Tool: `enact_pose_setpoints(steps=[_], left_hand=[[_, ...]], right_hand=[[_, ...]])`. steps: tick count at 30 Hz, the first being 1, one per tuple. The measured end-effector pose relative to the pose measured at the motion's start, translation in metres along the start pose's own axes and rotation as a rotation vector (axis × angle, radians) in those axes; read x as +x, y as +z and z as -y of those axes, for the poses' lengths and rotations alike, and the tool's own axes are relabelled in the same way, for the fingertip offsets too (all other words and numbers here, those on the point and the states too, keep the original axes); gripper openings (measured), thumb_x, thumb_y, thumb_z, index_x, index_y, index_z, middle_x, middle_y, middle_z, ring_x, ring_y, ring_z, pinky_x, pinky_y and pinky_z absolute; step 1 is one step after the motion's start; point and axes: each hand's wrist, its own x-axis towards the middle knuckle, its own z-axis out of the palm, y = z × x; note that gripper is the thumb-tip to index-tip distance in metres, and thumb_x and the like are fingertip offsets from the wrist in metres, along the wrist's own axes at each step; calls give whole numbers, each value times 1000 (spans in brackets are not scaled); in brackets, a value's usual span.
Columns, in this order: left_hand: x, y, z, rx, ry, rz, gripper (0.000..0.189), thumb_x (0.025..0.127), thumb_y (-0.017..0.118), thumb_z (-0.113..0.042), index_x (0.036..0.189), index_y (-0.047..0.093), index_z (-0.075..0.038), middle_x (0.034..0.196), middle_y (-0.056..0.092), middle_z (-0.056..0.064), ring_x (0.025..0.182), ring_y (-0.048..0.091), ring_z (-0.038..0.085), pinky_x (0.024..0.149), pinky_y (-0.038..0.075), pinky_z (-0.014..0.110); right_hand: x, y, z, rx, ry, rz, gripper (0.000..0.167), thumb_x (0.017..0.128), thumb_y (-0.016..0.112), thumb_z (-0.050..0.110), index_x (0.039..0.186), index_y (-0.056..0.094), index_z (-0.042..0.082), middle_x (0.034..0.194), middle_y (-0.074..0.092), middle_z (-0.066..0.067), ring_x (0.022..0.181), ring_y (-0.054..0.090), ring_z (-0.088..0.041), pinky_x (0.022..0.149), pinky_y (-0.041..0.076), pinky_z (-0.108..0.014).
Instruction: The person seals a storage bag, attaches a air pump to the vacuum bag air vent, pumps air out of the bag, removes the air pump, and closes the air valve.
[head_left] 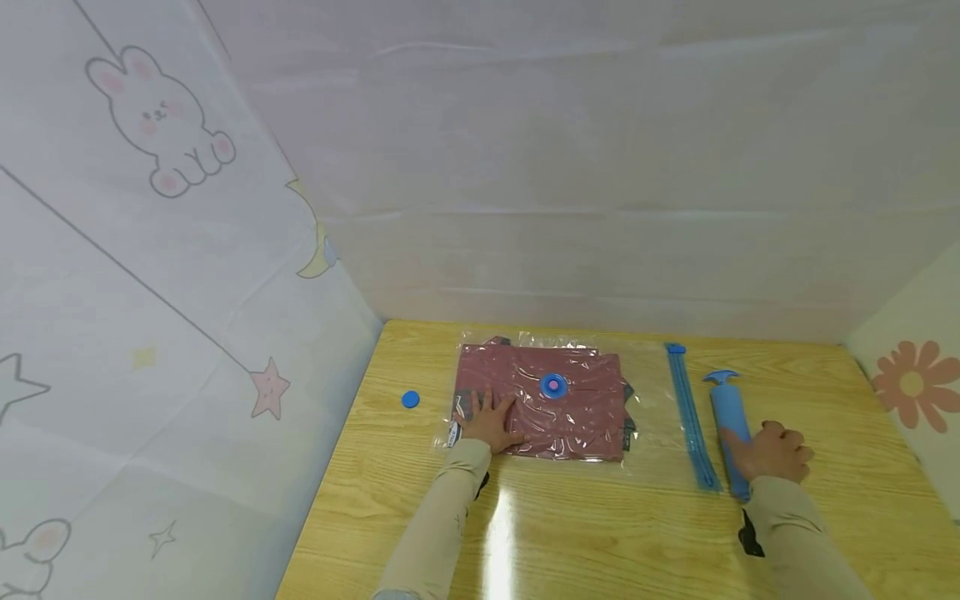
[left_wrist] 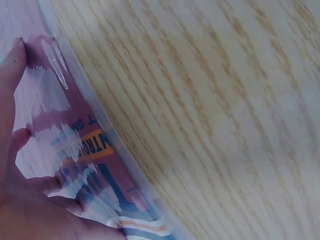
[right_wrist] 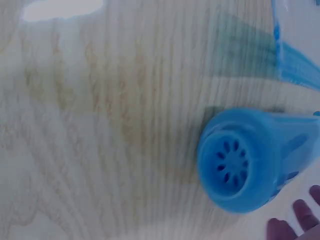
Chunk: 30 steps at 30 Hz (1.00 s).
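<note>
My left hand (head_left: 487, 427) rests with fingers spread on a clear plastic bag (head_left: 656, 400), over the folded maroon cloth (head_left: 577, 429) inside it. A round blue valve (head_left: 553, 386) sits on the bag's upper face. Through the film in the left wrist view, printed lettering (left_wrist: 102, 145) shows beneath my fingers. On the right, a blue hand pump (head_left: 727, 410) with a T-shaped handle lies on the table. My right hand (head_left: 774, 452) is over its lower right side, fingers loosely spread. The right wrist view shows the pump's vented end (right_wrist: 232, 162), with fingertips (right_wrist: 305, 212) apart from it.
A blue zip closure (head_left: 690, 417) runs along the bag's right edge, left of the pump. A small blue disc (head_left: 410, 399) lies left of the bag on the wooden table (head_left: 600, 542). Printed sheets (head_left: 525, 167) stand behind and on both sides.
</note>
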Motion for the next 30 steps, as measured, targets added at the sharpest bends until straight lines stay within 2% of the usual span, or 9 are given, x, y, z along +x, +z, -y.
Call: enact_pose_setpoints(steps=[2, 5, 10, 14, 17, 20, 23, 26, 30], left_hand=[[1, 1, 0, -2, 0, 1, 87, 76, 66, -69, 150, 31, -40, 163, 14, 11, 148, 8, 44, 101, 19, 81], [0, 0, 0, -2, 0, 2, 87, 76, 66, -69, 150, 31, -39, 163, 14, 11, 148, 9, 44, 101, 19, 81], [-1, 0, 0, 4, 2, 1, 87, 76, 65, -69, 150, 31, -39, 163, 14, 10, 148, 9, 44, 100, 20, 81], [0, 1, 1, 5, 5, -9, 87, 76, 65, -69, 149, 31, -39, 163, 15, 11, 148, 10, 44, 99, 20, 81], [0, 3, 2, 5, 8, -13, 87, 76, 65, -70, 149, 31, -40, 163, 15, 11, 148, 10, 44, 99, 20, 81], [1, 5, 3, 7, 6, -17, 87, 76, 64, -71, 150, 30, -41, 163, 14, 10, 148, 9, 44, 100, 19, 81], [1, 7, 5, 23, 2, -14, 86, 76, 62, -72, 150, 29, -42, 163, 13, 9, 149, 8, 42, 101, 19, 81], [1, 8, 5, 37, 3, -7, 86, 77, 60, -73, 150, 27, -42, 163, 13, 8, 149, 7, 41, 102, 18, 80], [0, 7, 5, 42, 12, -6, 86, 78, 59, -73, 151, 26, -41, 163, 12, 9, 149, 8, 42, 104, 17, 79]], right_hand=[[2, 5, 4, 39, -57, -68, 83, 96, 42, 53, 139, 26, -17, 134, 17, -50, 119, 19, -70, 87, 24, -74], [3, 12, 16, 97, -168, -124, 73, 96, 48, 45, 137, 33, -14, 135, 22, -47, 118, 21, -66, 86, 23, -73], [1, 31, 32, 103, -354, -97, 69, 94, 57, 41, 135, 39, -12, 134, 28, -43, 117, 26, -63, 86, 30, -70], [3, 48, 37, 15, -460, -11, 72, 91, 60, 47, 137, 42, -6, 135, 31, -41, 117, 30, -65, 88, 32, -72], [3, 60, 40, -70, -496, 90, 79, 89, 59, 56, 142, 39, 1, 140, 29, -38, 121, 28, -65, 90, 30, -75], [2, 70, 45, -107, -537, 179, 85, 87, 59, 60, 144, 37, 1, 144, 26, -39, 126, 24, -65, 91, 28, -78], [0, 77, 50, -126, -555, 232, 92, 83, 61, 63, 144, 38, -1, 144, 26, -42, 127, 23, -66, 93, 27, -80], [0, 84, 50, -136, -527, 287, 99, 79, 62, 68, 145, 37, -2, 145, 21, -44, 127, 19, -69, 91, 27, -81], [1, 90, 51, -175, -473, 315, 103, 78, 59, 73, 147, 33, 1, 149, 13, -41, 129, 13, -69, 88, 26, -84]])
